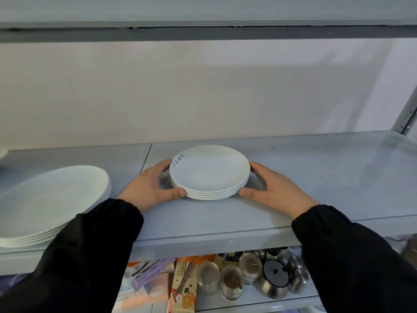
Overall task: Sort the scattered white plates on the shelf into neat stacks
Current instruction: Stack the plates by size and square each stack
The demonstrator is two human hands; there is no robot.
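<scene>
A stack of several small white plates [209, 171] rests on the grey shelf [316, 177], near its middle; the top plate bears grey writing on its left rim. My left hand [151, 188] cups the stack's left side, thumb against the lower rims. My right hand [273, 188] presses its right side the same way. A stack of larger white plates [49, 199] sits at the shelf's left front, partly behind my left sleeve.
The shelf above [203, 30] hangs low overhead. A metal upright [406, 116] stands at the right rear. On the shelf below are glass jars [230, 281], steel canisters [274, 281] and cardboard boxes [182, 288]. A white object's edge [2, 154] shows at far left.
</scene>
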